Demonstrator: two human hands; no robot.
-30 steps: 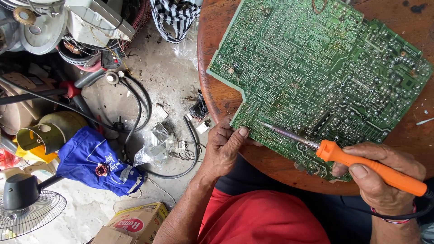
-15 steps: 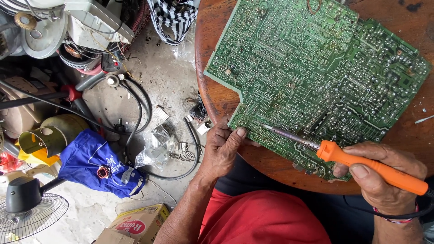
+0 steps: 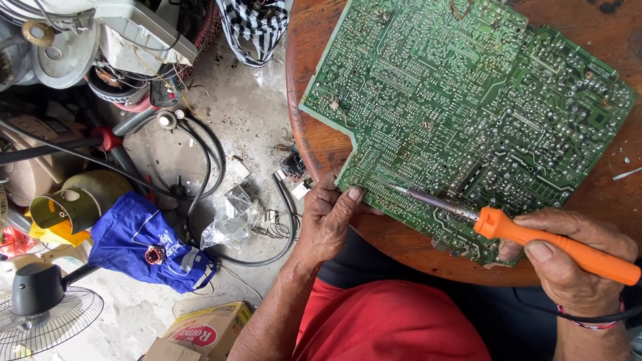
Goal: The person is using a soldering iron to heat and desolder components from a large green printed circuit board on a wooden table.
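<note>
A large green circuit board [image 3: 468, 113] lies solder side up on a round wooden table [image 3: 314, 144]. My left hand [image 3: 328, 224] rests at the board's near left corner, thumb pressed on its edge. My right hand [image 3: 572, 257] grips the orange handle of a soldering iron [image 3: 535, 237]. The iron's metal shaft points left, and its tip touches the board close to my left thumb.
On the concrete floor to the left lie black cables [image 3: 200, 167], a blue cloth bag [image 3: 144, 241], a clear plastic bag [image 3: 231, 217], a fan [image 3: 40, 314], a cardboard box [image 3: 200, 331] and piled appliance parts [image 3: 87, 47]. A checked cloth [image 3: 257, 27] hangs beyond the table.
The view has shifted slightly. My hands and the soldering iron hold nearly the same place on the board.
</note>
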